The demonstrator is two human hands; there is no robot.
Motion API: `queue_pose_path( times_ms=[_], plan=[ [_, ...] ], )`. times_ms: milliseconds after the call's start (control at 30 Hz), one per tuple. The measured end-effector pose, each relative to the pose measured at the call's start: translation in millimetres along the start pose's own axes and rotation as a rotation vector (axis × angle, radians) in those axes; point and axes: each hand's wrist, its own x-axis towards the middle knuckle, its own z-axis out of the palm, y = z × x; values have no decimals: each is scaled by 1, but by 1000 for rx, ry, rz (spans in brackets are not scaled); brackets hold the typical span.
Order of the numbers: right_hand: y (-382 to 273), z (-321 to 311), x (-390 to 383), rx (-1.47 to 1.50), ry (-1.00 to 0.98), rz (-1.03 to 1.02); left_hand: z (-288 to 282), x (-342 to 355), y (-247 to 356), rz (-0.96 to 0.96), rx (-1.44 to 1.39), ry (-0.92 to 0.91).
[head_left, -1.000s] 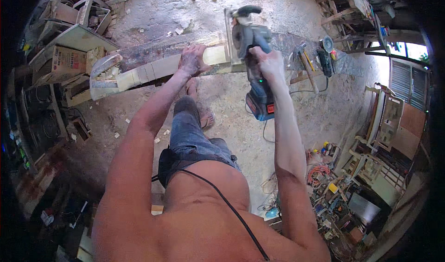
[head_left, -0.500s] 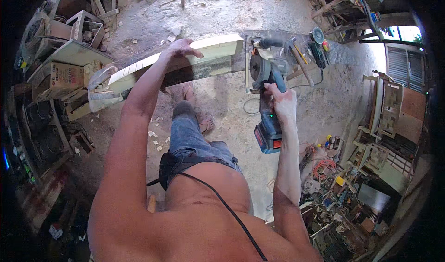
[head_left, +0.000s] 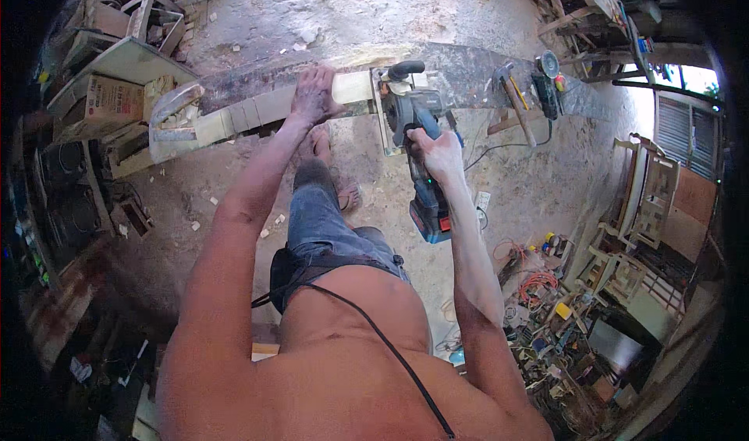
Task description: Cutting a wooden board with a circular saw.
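My left hand (head_left: 314,94) grips a long, pale, segmented strip of wood (head_left: 351,87) lying along a worn, dark plank bench (head_left: 273,72). My right hand (head_left: 437,152) is closed on the handle of a cordless circular saw (head_left: 413,105) with a dark blue and black body and a battery pack (head_left: 429,221) hanging below. The saw's base plate sits at the right end of the pale strip. At the strip's left end is a curved wooden piece (head_left: 172,109).
A hammer (head_left: 519,113) and an angle grinder (head_left: 546,94) with a cord lie on the bench's right part. Cardboard boxes (head_left: 109,109) and wood scraps crowd the left, tools and coiled cable (head_left: 537,285) the lower right. My feet (head_left: 335,176) stand below the bench.
Half a second ago the strip was raised and tilted in my left hand, with the saw lower right. Now the strip lies back down and the saw has moved up and left to its end.
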Motion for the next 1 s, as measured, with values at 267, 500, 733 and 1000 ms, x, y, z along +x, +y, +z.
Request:
queue_pose_path(
  times_ms=[267,500,733,1000],
  plan=[
    [7,11,8,10,-63,37,-8,2,9,-87,-17,-99],
    [-5,12,-1,6,-50,71,-9,2,9,-116,-54,-112],
    [-20,14,1,33,-37,22,-11,1,7,-130,-90,-111],
    [-44,4,23,-16,-66,7,-14,1,7,-109,-106,-126]
  ],
)
